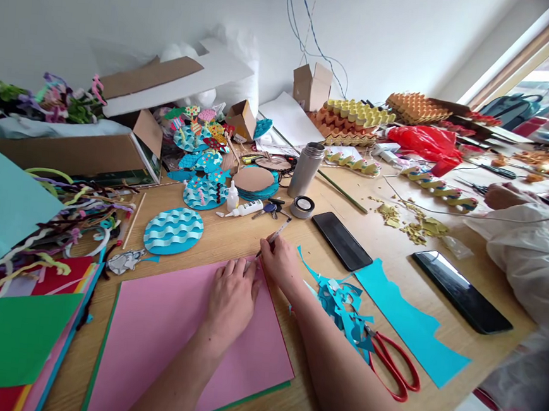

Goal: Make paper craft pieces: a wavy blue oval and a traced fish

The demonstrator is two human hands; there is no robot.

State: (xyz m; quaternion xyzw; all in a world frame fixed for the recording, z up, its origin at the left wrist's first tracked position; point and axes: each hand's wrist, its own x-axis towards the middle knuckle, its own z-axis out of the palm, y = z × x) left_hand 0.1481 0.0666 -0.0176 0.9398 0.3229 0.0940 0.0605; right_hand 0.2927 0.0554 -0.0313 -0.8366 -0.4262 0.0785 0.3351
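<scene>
A large pink sheet of paper [160, 329] lies on the table in front of me, with green and red edges showing beneath it. My left hand [233, 294] rests on its upper right part, fingers lying on the paper; a small pale thing seems to be under the fingertips, too hidden to name. Beside it, at the sheet's far right corner, my right hand [277, 259] grips a slim pen [279, 229], tilted with its point down near the corner. Red-handled scissors [397, 367] lie right of my right forearm, blades over blue paper scraps [343, 303].
Two phones [342, 241] and a cut blue strip [408, 317] lie at right. Beyond stand a grey bottle [307, 170], its lid [302, 206], and glue bottles [246, 208]. A wavy blue disc [173, 230] lies left. Another person's white sleeve [524, 234] is at right.
</scene>
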